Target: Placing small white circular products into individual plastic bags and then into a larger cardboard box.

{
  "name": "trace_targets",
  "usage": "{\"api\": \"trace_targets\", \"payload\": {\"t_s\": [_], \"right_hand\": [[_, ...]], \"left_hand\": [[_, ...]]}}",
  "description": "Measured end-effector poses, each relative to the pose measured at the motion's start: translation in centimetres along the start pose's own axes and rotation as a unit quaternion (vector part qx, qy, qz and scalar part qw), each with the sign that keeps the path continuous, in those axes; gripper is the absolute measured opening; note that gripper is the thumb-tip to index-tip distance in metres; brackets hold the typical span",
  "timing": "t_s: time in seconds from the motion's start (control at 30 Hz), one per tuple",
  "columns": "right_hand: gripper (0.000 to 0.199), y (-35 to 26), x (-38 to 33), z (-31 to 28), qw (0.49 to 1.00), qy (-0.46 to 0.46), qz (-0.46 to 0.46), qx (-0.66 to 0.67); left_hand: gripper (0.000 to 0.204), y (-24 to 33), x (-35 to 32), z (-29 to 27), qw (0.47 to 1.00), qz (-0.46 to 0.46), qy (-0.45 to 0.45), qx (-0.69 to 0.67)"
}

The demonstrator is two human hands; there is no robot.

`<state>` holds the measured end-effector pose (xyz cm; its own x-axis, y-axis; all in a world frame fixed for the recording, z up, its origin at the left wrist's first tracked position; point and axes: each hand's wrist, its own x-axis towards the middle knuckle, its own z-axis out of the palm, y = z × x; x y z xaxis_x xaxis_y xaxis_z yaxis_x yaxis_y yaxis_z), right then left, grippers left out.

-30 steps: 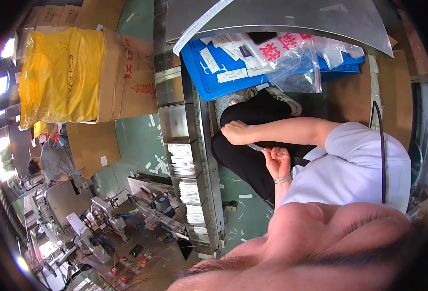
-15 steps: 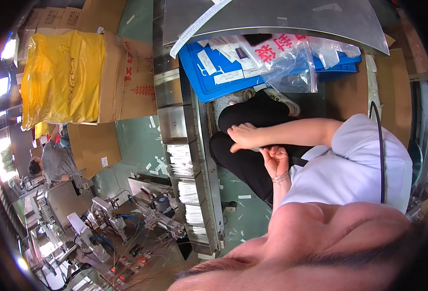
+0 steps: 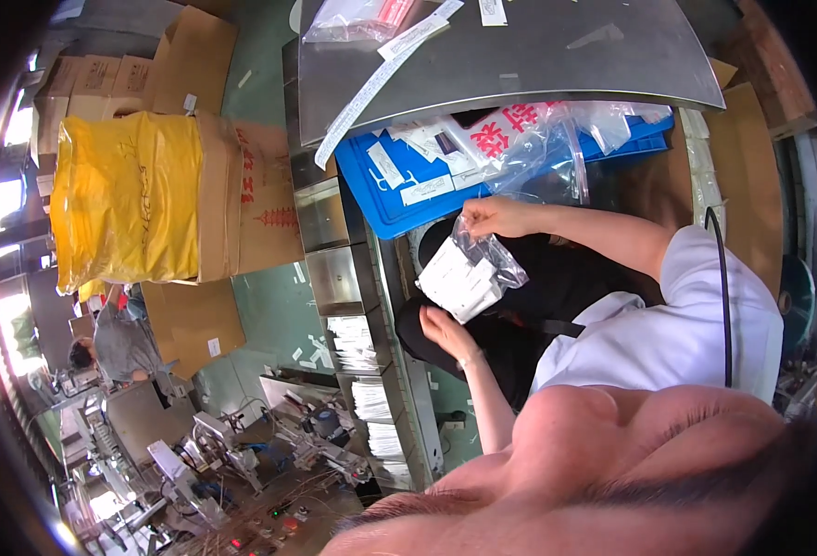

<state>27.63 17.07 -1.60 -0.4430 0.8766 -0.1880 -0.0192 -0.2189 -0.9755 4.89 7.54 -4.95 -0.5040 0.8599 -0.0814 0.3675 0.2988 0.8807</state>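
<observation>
**A:** Below the near edge of the steel counter [image 3: 557,56], over the lap, what are the 2 hands doing in the head view?

**B:** The right hand [image 3: 496,218] pinches the top corner of a clear bag [image 3: 483,264], thumb and fingers closed on the film. The bag hangs from that pinch, tilted, with a stack of white packets [image 3: 455,283] inside it, low and to the left.

**A:** And the left hand?

**B:** The left hand [image 3: 446,329] lies just under the bag with the palm up and the fingers loose, gripping nothing. I cannot tell whether it touches the film.

**A:** How should the bag be handled?

**B:** I'd judge that 1 pinch on thin film is weak for that load. The open palm should carry the stack from below while the pinch only steadies the top, so the packets stay squared and the film doesn't stretch.

**A:** What else is close by?

**B:** A blue tray [image 3: 371,199] of labels and loose plastic sits under the counter's left corner, near the bag. A yellow sack [image 3: 126,195] in a cardboard box [image 3: 251,199] is well apart to the left. A co-worker [image 3: 121,343] bends over machinery further off.
</observation>
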Motion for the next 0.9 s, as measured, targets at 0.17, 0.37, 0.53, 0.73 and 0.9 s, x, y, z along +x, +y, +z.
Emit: {"api": "trace_targets", "payload": {"t_s": [0.17, 0.37, 0.53, 0.73, 0.9], "right_hand": [[0.045, -1.0, -1.0, 4.0, 0.985, 0.122, -0.093, 0.081], [0.056, -0.6, -1.2, 5.5, 0.973, 0.134, -0.177, -0.06], [0.055, -0.4, -2.3, 6.6, 0.961, 0.1, -0.224, -0.126], [0.054, -0.9, -3.4, 6.3, 0.958, 0.106, -0.214, -0.161], [0.054, -2.1, -4.0, 5.1, 0.95, 0.113, -0.21, -0.204]], "left_hand": [[0.048, 3.9, 2.5, 3.3, 0.959, -0.147, -0.139, -0.199], [0.051, 6.4, 0.5, 2.5, 0.91, -0.173, -0.173, -0.335], [0.049, 8.2, -0.9, 2.8, 0.892, -0.182, -0.146, -0.386], [0.048, 9.4, -1.7, 2.3, 0.921, -0.159, -0.167, -0.315], [0.049, 9.9, -2.3, 3.2, 0.902, -0.178, -0.191, -0.345]]}}
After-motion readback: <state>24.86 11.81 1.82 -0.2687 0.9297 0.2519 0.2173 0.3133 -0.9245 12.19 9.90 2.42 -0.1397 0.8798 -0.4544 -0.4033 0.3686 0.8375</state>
